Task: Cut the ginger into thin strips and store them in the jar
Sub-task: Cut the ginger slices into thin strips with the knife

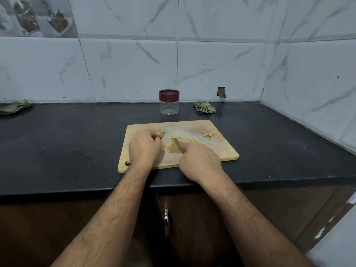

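A wooden cutting board (221, 149) lies on the black counter. My left hand (143, 149) rests on the board's left part, fingers closed around a knobbly piece of ginger (160, 133). My right hand (200, 162) grips a knife (178, 145) with a yellow-green handle, its blade pointing away across the board's middle. Thin ginger strips (185, 140) lie beside the blade tip. A small pile of ginger bits (208, 135) sits near the board's far right. A clear jar (169, 102) with a maroon lid closed on top stands behind the board.
A crumpled checked cloth (204, 107) lies right of the jar by the tiled wall. Another cloth (13, 107) lies at the counter's far left. The wall corner closes in on the right. A cabinet handle (166, 218) shows below the counter edge.
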Action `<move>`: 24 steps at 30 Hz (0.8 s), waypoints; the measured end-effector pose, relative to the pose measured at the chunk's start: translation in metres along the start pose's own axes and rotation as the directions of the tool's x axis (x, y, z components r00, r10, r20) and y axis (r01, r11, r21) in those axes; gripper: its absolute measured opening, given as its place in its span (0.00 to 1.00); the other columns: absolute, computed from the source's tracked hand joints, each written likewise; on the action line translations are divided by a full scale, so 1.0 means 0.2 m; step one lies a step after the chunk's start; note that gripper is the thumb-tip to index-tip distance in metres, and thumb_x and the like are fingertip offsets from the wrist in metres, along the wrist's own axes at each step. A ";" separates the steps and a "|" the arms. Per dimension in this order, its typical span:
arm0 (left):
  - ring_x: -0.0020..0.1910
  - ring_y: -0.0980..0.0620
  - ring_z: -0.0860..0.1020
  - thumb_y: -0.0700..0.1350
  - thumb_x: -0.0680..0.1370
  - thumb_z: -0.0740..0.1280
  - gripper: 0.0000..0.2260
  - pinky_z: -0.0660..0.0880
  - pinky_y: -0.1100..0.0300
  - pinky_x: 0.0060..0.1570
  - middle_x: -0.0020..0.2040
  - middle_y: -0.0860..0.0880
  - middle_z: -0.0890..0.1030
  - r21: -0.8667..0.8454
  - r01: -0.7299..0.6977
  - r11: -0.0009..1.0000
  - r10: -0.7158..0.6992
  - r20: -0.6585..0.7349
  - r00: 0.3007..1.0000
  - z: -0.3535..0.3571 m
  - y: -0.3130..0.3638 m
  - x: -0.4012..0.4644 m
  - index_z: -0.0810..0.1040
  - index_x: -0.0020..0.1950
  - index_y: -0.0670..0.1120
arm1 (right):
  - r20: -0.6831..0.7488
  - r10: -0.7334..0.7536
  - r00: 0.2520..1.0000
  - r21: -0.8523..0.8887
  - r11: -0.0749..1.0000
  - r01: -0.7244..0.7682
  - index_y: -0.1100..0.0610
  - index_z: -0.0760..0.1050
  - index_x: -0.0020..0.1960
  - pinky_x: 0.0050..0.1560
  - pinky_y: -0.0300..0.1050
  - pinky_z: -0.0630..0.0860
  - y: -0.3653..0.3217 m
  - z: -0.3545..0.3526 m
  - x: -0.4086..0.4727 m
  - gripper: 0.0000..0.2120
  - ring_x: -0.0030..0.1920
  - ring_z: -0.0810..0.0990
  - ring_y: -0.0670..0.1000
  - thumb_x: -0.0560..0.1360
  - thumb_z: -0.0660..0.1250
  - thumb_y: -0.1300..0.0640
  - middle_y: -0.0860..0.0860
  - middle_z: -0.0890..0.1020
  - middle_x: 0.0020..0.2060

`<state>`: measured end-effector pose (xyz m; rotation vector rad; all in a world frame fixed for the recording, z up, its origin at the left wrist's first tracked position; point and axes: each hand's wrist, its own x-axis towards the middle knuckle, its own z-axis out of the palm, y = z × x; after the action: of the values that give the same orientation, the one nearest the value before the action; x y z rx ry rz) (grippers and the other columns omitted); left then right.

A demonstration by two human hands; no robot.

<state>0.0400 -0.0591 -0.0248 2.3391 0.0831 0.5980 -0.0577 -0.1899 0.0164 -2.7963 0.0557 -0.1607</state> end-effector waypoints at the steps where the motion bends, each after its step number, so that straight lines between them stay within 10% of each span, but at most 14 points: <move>1: 0.49 0.47 0.79 0.42 0.76 0.63 0.11 0.69 0.59 0.43 0.49 0.50 0.85 0.005 -0.004 1.000 0.004 0.001 1.000 0.00 0.00 0.00 0.84 0.52 0.51 | 0.007 -0.003 1.000 -0.009 1.000 0.003 0.45 0.65 0.76 0.52 0.46 0.71 -0.01 0.00 0.02 0.28 0.63 0.75 0.55 0.77 0.58 0.61 0.51 0.78 0.63; 11: 0.50 0.46 0.80 0.42 0.75 0.64 0.11 0.70 0.59 0.44 0.50 0.49 0.85 0.021 -0.014 1.000 0.013 0.017 1.000 0.00 0.00 0.01 0.84 0.52 0.51 | -0.019 0.049 0.999 -0.045 0.998 -0.050 0.51 0.75 0.64 0.45 0.45 0.71 -0.09 0.05 0.16 0.18 0.57 0.78 0.55 0.76 0.60 0.60 0.52 0.80 0.56; 24: 0.53 0.52 0.79 0.47 0.76 0.69 0.06 0.74 0.58 0.51 0.52 0.57 0.84 -0.079 0.043 0.996 -0.034 0.112 0.993 -0.01 -0.03 0.02 0.84 0.50 0.54 | -0.039 0.110 0.993 0.037 0.993 -0.109 0.47 0.66 0.75 0.48 0.45 0.70 0.04 0.02 0.05 0.29 0.61 0.75 0.55 0.76 0.58 0.62 0.51 0.79 0.61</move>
<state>0.0439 -0.0527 -0.0255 2.2816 0.0525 0.4442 -0.0468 -0.1976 0.0113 -2.7466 0.2133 -0.1898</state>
